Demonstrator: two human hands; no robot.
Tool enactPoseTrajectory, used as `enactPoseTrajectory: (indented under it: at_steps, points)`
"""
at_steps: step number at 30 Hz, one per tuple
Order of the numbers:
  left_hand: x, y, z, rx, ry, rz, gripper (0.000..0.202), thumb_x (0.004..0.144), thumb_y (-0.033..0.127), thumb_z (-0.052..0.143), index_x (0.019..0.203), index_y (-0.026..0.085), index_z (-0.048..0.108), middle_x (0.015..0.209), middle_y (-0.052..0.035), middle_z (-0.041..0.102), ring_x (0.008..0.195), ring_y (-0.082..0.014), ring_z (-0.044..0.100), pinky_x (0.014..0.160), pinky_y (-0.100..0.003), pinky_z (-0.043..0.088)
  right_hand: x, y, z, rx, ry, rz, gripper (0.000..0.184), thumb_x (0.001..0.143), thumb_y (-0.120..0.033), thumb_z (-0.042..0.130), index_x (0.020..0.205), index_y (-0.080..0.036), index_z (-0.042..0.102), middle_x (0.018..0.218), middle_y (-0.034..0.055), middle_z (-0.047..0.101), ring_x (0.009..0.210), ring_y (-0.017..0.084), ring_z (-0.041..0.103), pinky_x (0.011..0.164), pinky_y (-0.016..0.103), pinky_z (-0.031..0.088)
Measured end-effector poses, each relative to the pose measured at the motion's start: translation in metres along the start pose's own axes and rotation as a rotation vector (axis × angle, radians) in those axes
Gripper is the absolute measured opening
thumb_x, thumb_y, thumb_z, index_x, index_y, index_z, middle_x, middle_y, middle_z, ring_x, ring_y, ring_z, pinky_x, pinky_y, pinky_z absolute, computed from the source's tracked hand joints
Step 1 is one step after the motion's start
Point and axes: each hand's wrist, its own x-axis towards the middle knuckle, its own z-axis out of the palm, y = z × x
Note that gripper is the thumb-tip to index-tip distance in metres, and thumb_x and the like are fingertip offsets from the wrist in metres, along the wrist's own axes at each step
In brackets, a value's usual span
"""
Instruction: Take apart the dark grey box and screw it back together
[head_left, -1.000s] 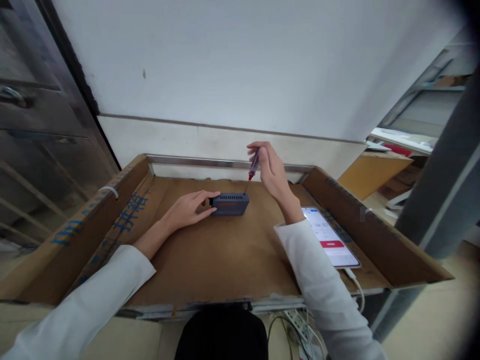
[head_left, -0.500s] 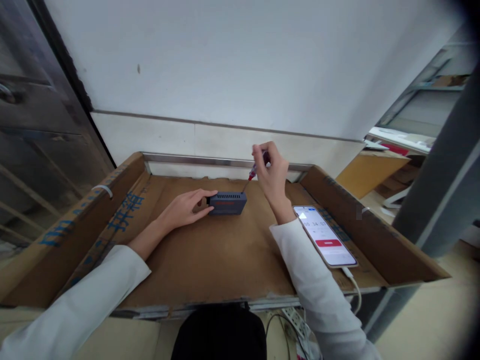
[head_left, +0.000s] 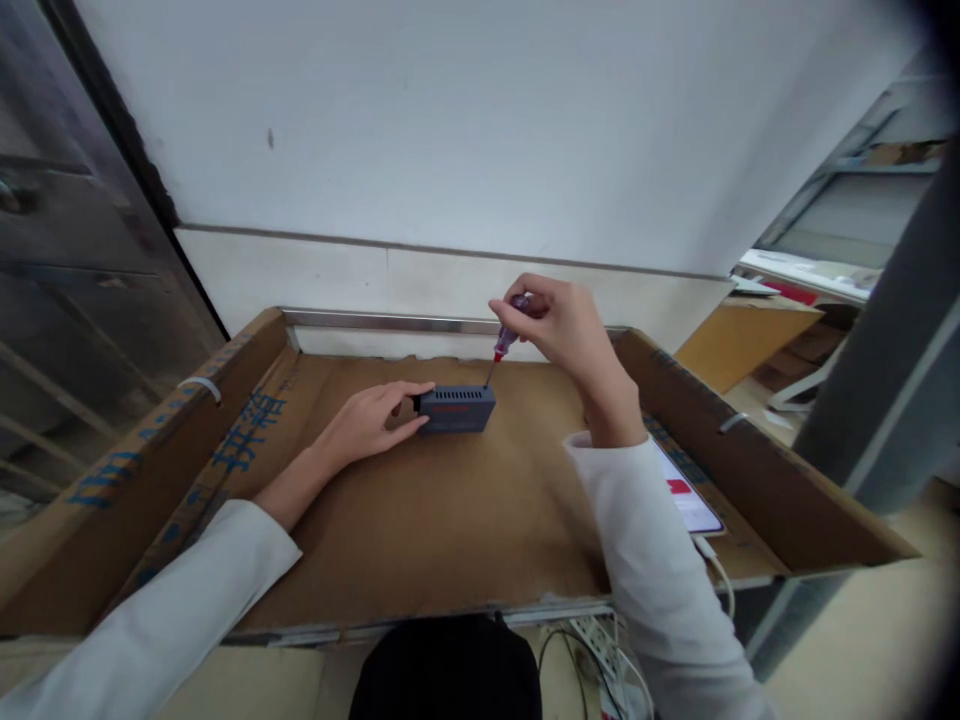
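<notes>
A small dark grey box-shaped device (head_left: 456,412) with a row of vent slots along its top stands on the cardboard. My left hand (head_left: 371,418) grips its left end between thumb and fingers. In my right hand (head_left: 559,318) is a screwdriver (head_left: 507,338) with a clear purplish handle and a red collar, held tilted. Its thin shaft reaches down to the top right corner of the device, at a small dark spot there. Whether a screw sits under the tip is too small to tell.
Cardboard (head_left: 420,530) with raised side walls lines the work surface. A phone (head_left: 690,495) with a cable plugged in lies at the right, partly covered by my right sleeve. A white wall (head_left: 450,280) rises behind; a metal door (head_left: 75,250) stands at the left.
My right hand has turned and its wrist and forearm have swung right, now covering much of the phone. The screwdriver stands more upright, its tip still at the device's corner. My left hand keeps its grip.
</notes>
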Motion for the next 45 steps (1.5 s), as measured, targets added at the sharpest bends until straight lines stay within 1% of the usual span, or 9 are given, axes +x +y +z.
enactPoseTrajectory:
  at_steps: [5, 8, 11, 15, 21, 26, 30, 35, 45]
  points:
    - [0.0, 0.0, 0.0, -0.005, -0.011, -0.009, 0.038, 0.091, 0.037, 0.053, 0.125, 0.018, 0.053, 0.083, -0.0012, 0.064, 0.064, -0.0118, 0.057, 0.068, -0.023, 0.049, 0.01, -0.017, 0.004, -0.426, 0.009, 0.077, 0.047, 0.091, -0.048, 0.041, 0.058, -0.017, 0.052, 0.05, 0.0029, 0.051, 0.055, 0.014, 0.054, 0.058, 0.027, 0.036]
    - [-0.001, 0.0, 0.001, -0.012, -0.013, -0.012, 0.039, 0.091, 0.037, 0.054, 0.125, 0.018, 0.053, 0.082, -0.0007, 0.064, 0.064, -0.0114, 0.057, 0.067, -0.022, 0.048, 0.012, -0.022, 0.004, -0.551, 0.006, 0.131, 0.056, 0.094, -0.053, 0.03, 0.062, -0.016, 0.058, 0.058, 0.0071, 0.056, 0.066, 0.019, 0.058, 0.065, 0.029, 0.038]
    - [-0.001, 0.0, 0.0, -0.013, -0.01, -0.006, 0.039, 0.091, 0.036, 0.054, 0.125, 0.018, 0.053, 0.084, -0.001, 0.064, 0.063, -0.0111, 0.057, 0.067, -0.022, 0.048, 0.008, -0.016, 0.003, -0.405, -0.064, 0.063, 0.054, 0.097, -0.05, 0.022, 0.09, -0.017, 0.064, 0.083, 0.0092, 0.066, 0.081, 0.019, 0.061, 0.074, 0.031, 0.041]
    - [-0.001, -0.001, -0.001, -0.01, -0.009, -0.003, 0.039, 0.091, 0.037, 0.054, 0.126, 0.018, 0.053, 0.086, -0.0013, 0.065, 0.062, -0.0106, 0.056, 0.067, -0.022, 0.049, 0.005, -0.004, -0.003, -0.077, -0.199, -0.082, 0.047, 0.098, -0.044, 0.021, 0.115, -0.018, 0.055, 0.113, 0.0098, 0.065, 0.089, 0.015, 0.061, 0.078, 0.027, 0.043]
    - [-0.002, -0.003, 0.001, -0.012, -0.001, 0.018, 0.04, 0.092, 0.037, 0.054, 0.126, 0.018, 0.053, 0.088, -0.0023, 0.066, 0.059, -0.0092, 0.055, 0.065, -0.021, 0.048, 0.022, -0.014, -0.016, -0.498, -0.245, -0.011, 0.038, 0.09, -0.046, 0.047, 0.078, -0.015, 0.065, 0.067, 0.0061, 0.065, 0.065, 0.015, 0.056, 0.065, 0.027, 0.036]
    - [-0.003, -0.004, 0.001, -0.004, -0.002, 0.013, 0.04, 0.092, 0.038, 0.053, 0.127, 0.018, 0.053, 0.088, -0.0026, 0.066, 0.06, -0.0095, 0.056, 0.064, -0.021, 0.048, 0.03, -0.029, -0.007, -0.769, -0.18, 0.084, 0.055, 0.092, -0.053, 0.036, 0.065, -0.013, 0.063, 0.065, 0.0137, 0.061, 0.077, 0.026, 0.06, 0.067, 0.033, 0.036]
    - [-0.002, -0.003, 0.0, -0.003, 0.002, 0.021, 0.04, 0.092, 0.037, 0.054, 0.127, 0.018, 0.053, 0.086, -0.002, 0.065, 0.06, -0.0096, 0.056, 0.065, -0.021, 0.048, 0.024, -0.03, -0.011, -0.697, -0.254, 0.099, 0.057, 0.095, -0.05, 0.024, 0.074, -0.014, 0.062, 0.076, 0.0152, 0.064, 0.083, 0.028, 0.061, 0.072, 0.036, 0.039]
    - [-0.001, -0.002, 0.0, -0.002, 0.018, 0.031, 0.039, 0.091, 0.037, 0.055, 0.126, 0.018, 0.054, 0.084, -0.0012, 0.065, 0.059, -0.0094, 0.055, 0.064, -0.021, 0.048, 0.024, -0.022, -0.026, -0.344, -0.548, 0.072, 0.023, 0.095, -0.032, 0.032, 0.101, -0.019, 0.051, 0.098, 0.0087, 0.069, 0.082, 0.017, 0.06, 0.073, 0.028, 0.043]
    - [-0.001, -0.002, -0.001, -0.025, -0.013, 0.006, 0.039, 0.092, 0.039, 0.053, 0.126, 0.019, 0.054, 0.086, -0.002, 0.065, 0.059, -0.0093, 0.055, 0.064, -0.022, 0.049, 0.035, -0.048, -0.026, -0.589, -0.679, 0.11, 0.037, 0.091, -0.04, 0.046, 0.068, -0.015, 0.062, 0.05, 0.0044, 0.059, 0.048, 0.013, 0.052, 0.057, 0.028, 0.035]
